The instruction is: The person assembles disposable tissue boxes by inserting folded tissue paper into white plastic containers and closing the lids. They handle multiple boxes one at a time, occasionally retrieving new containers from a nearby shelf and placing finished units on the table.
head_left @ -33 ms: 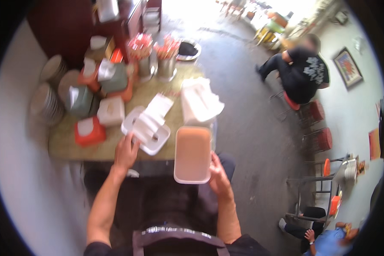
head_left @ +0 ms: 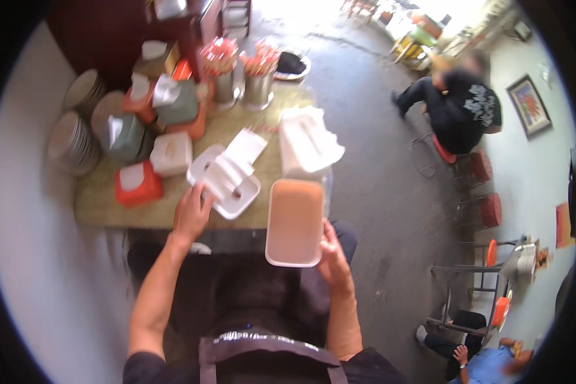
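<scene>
My right hand (head_left: 333, 256) grips a rectangular tissue box base (head_left: 294, 224) by its right side. The base has a pale rim and an orange-tan hollow, and is held past the table's near edge. On the table lies a white tissue box lid (head_left: 243, 203) with an oval opening. Folded white tissues (head_left: 227, 173) lie across the lid and partly cover the opening. My left hand (head_left: 190, 216) has its fingers closed at the lid's near-left edge, beside the tissues; the exact contact is partly hidden. A tall stack of white tissues (head_left: 308, 144) stands to the right.
Tissue boxes, among them an orange-red one (head_left: 137, 184) and a white one (head_left: 171, 153), crowd the table's left. Stacked plates (head_left: 73, 144) stand by the wall. Two metal canisters (head_left: 258, 91) hold red-and-white wrapped items. One person (head_left: 464, 105) sits on a stool; another (head_left: 493, 368) sits lower right.
The whole view has shifted slightly, so the table and boxes sit a little higher and farther right. Both hands keep nearly the same hold and position relative to the things.
</scene>
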`<state>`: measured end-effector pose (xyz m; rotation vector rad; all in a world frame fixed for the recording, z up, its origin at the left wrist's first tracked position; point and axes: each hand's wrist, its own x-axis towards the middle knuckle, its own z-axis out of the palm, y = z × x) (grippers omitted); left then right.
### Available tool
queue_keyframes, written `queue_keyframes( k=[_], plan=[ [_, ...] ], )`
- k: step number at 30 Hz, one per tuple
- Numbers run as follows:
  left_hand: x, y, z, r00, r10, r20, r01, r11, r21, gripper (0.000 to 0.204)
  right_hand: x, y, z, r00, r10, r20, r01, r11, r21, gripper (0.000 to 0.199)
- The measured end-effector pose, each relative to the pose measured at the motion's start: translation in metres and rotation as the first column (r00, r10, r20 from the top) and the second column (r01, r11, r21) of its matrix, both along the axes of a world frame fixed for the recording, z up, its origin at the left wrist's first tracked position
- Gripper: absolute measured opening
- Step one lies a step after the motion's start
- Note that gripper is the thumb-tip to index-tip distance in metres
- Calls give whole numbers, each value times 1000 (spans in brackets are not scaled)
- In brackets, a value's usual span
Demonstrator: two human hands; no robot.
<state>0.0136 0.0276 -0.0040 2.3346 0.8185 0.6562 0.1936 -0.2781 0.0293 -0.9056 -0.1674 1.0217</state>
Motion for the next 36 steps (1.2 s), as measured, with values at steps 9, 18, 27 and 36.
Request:
queue_keyframes(
  k=[9,18,27,36],
  plan=[
    [8,11,6,990,138,-15,-138,990,2,63,-11,3,14,998,23,59,-22,999,-29,86],
    [21,10,-14,991,110,-81,-112,993,-22,73,-21,19,-10,959,279,-54,-284,949,-139,88],
    [53,29,-1,960,242,-144,-249,968,-34,63,-15,64,-52,921,378,-96,-389,909,-152,71],
    [-17,-10,-21,999,24,-38,-42,807,-589,50,-19,96,-33,911,410,32,-376,862,-341,58]
  ],
)
